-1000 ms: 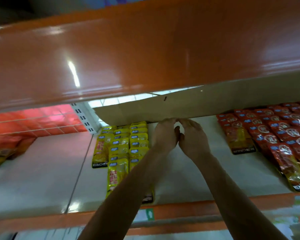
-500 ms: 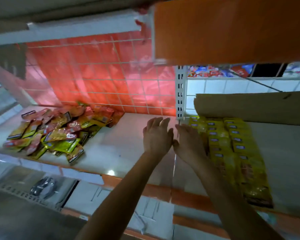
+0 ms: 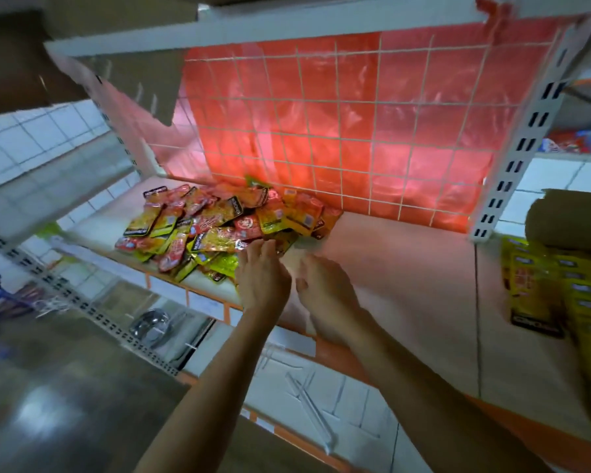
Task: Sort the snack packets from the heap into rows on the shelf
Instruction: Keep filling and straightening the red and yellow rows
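The heap of snack packets (image 3: 219,230) is piled on the shelf (image 3: 400,268).
The left hand (image 3: 263,278) and right hand (image 3: 325,291) are held open just beside it.

Head view, single frame.
- Heap of snack packets (image 3: 219,230): red, orange and yellow-green pouches piled loosely on the white shelf (image 3: 406,268), overlapping at mixed angles.
- Behind the heap: white wire grid with red sheet (image 3: 355,131) backing it.
- Left hand (image 3: 261,278): palm down, fingers (image 3: 258,249) straight, tips at the heap's near right edge. Contact cannot be confirmed because of blur.
- Right hand (image 3: 325,291): just right of the heap, beside the left hand, above bare shelf. Fingers loosely extended, outline blurred, nothing held.
- Far right of the heap, past a slotted upright (image 3: 526,131): yellow packets in rows (image 3: 560,302), with a cardboard piece (image 3: 567,220) behind them.
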The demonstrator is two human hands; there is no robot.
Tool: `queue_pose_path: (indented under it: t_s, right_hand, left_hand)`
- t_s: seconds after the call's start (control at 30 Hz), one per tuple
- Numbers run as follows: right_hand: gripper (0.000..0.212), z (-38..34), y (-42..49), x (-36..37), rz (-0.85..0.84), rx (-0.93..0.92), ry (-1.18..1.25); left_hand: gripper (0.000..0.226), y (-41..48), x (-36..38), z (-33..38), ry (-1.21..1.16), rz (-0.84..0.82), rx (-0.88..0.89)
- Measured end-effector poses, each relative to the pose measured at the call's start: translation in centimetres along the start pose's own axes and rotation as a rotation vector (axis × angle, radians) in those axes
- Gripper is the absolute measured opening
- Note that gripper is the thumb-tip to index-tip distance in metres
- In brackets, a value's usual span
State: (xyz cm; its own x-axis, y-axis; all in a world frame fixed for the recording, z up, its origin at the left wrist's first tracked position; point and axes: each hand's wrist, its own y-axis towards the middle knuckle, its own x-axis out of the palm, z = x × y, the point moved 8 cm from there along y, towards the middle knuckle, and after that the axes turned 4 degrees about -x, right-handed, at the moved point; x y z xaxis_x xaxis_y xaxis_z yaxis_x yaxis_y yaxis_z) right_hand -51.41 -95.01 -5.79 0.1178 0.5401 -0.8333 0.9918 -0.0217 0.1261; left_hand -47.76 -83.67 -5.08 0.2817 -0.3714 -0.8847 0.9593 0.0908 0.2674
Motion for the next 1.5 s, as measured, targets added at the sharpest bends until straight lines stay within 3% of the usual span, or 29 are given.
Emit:
queue_pose_path:
  t_s: [0.23, 0.47, 0.63, 0.8, 0.9, 1.07, 1.2, 1.33, 1.5]
  right_hand:
    - [0.025, -4.0, 2.6, 3.9, -0.031, 0.01, 0.001]
    - [0.022, -3.5, 3.3, 5.0, -0.117, 0.068, 0.018]
    - [0.022, -0.5, 2.5, 3.3, -0.092, 0.165, 0.19]
    - [0.024, 4.4, 0.7, 1.1, 0.052, 0.391, 0.558]
    - [0.02, 6.5, -0.9, -0.7, 0.182, 0.424, 0.687]
    - [0.044, 9.1, -3.5, -3.6, 0.31, 0.41, 0.937]
    - [0.046, 11.7, -5.5, -5.5, 0.339, 0.456, 1.06]
    - [0.031, 15.8, -8.9, -8.3, 0.568, 0.584, 1.089]
    - [0.026, 19.9, -13.1, -12.1, 0.784, 0.635, 1.124]
  left_hand:
    - [0.045, 1.0, 0.1, -7.1, 0.068, -0.055, -0.169]
    - [0.042, 1.3, 0.5, -7.0, 0.068, -0.052, -0.111]
    - [0.052, -0.2, 0.4, -3.9, 0.061, -0.015, -0.02]
    - [0.055, -2.2, 1.2, 0.5, -0.201, -0.024, 0.078]
    - [0.045, -3.4, 1.3, 3.5, -0.331, -0.032, 0.187]
    - [0.033, -4.6, 1.3, 7.3, -0.63, -0.074, 0.277]
    - [0.036, -5.0, 2.6, 8.7, -0.935, -0.156, 0.105]
    - [0.016, -6.3, 6.3, 11.0, -1.199, -0.389, -0.132]
    - [0.031, -9.0, 8.8, 14.5, -1.461, -0.591, -0.391]
